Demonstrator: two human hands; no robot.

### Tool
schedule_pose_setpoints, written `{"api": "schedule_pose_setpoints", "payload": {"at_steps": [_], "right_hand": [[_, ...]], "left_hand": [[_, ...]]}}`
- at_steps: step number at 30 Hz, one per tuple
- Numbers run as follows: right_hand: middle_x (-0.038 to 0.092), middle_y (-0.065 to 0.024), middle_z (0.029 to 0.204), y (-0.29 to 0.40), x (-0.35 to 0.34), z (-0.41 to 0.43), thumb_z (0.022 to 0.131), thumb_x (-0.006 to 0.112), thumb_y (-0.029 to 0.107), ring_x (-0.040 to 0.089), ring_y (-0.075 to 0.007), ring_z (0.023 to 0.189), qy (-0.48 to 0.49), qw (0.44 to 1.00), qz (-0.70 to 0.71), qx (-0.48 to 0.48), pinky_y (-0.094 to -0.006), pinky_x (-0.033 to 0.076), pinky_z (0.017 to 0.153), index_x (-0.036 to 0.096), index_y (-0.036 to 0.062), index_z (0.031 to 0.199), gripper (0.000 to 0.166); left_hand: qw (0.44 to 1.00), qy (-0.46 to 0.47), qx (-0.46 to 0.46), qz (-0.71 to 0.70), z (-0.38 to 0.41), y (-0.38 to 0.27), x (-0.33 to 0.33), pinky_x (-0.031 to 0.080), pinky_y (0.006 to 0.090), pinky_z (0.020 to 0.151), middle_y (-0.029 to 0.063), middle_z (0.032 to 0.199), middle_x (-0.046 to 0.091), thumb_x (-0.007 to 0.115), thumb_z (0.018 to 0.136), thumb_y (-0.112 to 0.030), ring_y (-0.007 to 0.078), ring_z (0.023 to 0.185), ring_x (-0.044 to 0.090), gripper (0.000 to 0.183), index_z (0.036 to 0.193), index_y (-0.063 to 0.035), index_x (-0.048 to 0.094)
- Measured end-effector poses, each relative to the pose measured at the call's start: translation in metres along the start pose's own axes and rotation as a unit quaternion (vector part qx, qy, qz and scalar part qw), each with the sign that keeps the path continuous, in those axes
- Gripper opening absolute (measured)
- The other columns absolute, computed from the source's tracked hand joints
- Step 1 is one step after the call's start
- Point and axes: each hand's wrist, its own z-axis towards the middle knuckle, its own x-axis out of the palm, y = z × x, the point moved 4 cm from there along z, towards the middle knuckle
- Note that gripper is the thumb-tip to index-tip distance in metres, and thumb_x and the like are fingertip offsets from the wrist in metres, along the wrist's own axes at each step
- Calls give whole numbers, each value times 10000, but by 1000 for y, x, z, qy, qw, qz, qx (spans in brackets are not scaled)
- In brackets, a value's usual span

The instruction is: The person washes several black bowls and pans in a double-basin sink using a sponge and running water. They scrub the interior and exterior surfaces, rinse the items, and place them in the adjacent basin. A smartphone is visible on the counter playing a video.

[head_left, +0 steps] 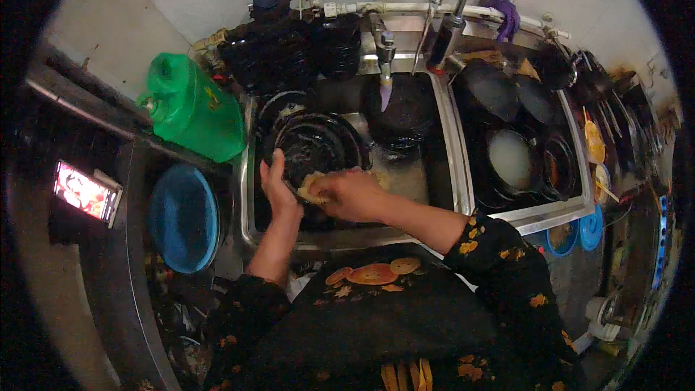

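Observation:
Over the left basin of a steel double sink point(347, 239), my left hand point(281, 187) grips the near left rim of a round black bowl point(310, 153), thumb up along its wall. My right hand point(350, 193) is closed around a pale yellowish scrubbing pad point(314, 187) and presses it at the bowl's near edge. Another dark round dish point(282, 106) lies partly behind the bowl. A stack of black dishes point(400, 111) stands at the back right of this basin, beneath a tap point(386, 54).
A green plastic jerrycan point(198, 111) stands left of the sink, with a blue basin point(184, 218) nearer me. A chrome gooseneck faucet point(449, 27) rises behind the divider. Dark pans point(491, 89) and a vessel of cloudy liquid point(509, 158) fill the right basin. A lit phone point(88, 191) is far left.

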Motion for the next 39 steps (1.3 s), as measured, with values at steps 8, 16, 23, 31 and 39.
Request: {"api": "schedule_pose_setpoints", "payload": {"at_steps": [8,16,23,31,39], "right_hand": [[575,-62,989,2,-10,-15,612,654,158,540,-254,926,-133,962,-202,-126,-378,412,789,535,158,1009,414],[592,-76,913,26,-6,9,708,553,152,566,-237,870,-145,966,-185,-110,-383,400,753,512,119,1054,350],[572,-82,897,17,-1,-14,702,548,136,560,-250,850,-126,949,-235,-170,-377,407,757,499,100,973,278],[569,-100,922,19,4,7,597,643,110,544,-281,862,-70,974,-185,-106,-380,401,754,500,70,1004,433],[543,-105,986,-1,-11,-8,594,655,72,504,-302,963,-135,954,-206,-170,-396,403,809,511,92,974,408]], "left_hand": [[973,174,-116,-101,18,-10,0,412,408,907,160,1303,364,620,792,-370,296,1139,446,806,1368,-36,166],[997,13,31,-74,-17,22,5,386,357,880,119,1179,440,571,794,-285,234,1044,459,611,1304,-101,289],[969,153,-193,2,3,-1,-25,401,365,867,116,1128,456,491,761,-201,214,1045,467,542,1272,-113,332],[993,31,-117,12,-31,45,-16,396,421,819,102,1182,409,532,751,-297,241,1037,438,731,1379,-214,167],[981,114,-157,17,37,11,-56,472,333,748,79,1034,508,548,649,-155,217,893,546,582,1215,-101,420]]}}
